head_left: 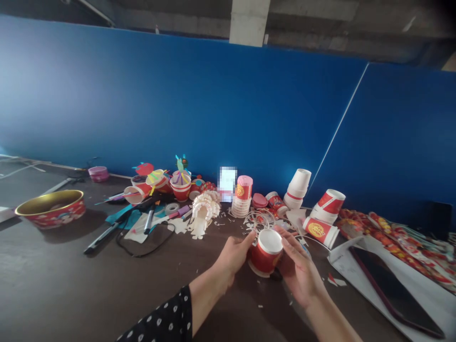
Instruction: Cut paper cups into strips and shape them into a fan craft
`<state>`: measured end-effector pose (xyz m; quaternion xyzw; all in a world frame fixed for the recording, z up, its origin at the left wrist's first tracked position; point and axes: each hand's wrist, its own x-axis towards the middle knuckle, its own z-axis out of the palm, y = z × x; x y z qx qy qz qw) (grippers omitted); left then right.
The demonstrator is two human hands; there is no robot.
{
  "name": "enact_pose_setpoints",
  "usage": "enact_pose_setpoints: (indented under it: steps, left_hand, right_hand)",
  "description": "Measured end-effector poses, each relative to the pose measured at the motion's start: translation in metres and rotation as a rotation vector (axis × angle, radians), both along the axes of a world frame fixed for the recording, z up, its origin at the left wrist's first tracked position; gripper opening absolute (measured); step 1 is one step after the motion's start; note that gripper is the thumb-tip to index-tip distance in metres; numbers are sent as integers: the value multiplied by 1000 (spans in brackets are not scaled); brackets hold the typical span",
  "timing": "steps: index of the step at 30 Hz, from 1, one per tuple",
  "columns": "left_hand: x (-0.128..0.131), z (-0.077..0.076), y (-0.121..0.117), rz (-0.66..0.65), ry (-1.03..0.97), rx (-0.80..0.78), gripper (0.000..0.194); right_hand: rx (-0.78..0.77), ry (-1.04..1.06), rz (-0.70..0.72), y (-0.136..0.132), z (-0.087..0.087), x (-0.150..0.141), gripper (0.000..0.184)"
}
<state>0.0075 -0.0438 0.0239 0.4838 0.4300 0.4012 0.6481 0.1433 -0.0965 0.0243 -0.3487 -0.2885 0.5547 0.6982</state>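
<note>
Blue-walled bay: dark bench (46,289) carried 1 red paper cup (265,254), wall seemingly uncut, held between left hand (231,254) and right hand (299,270), fingers (290,242) spread against it, while 1 fringed paper cup (205,207) lay already cut further back.

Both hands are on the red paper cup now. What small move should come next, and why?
Probably rotate the red paper cup slightly between the left hand and right hand, to inspect its hidden side. Both hands cradle it from either side, so turning it looks easy, and part of the cup is out of view.
</note>
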Motion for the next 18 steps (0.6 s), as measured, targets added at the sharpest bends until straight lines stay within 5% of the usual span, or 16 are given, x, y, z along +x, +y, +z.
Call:
enact_pose_setpoints:
  steps: [9,18]
  left_hand:
    - [-5,3,-1,-53,-64,-82,47]
    - [-7,1,0,-127,-198,-250,53]
  right_hand:
    - [-27,8,3,0,-1,1,42]
    - [-12,-29,157,-3,0,-3,35]
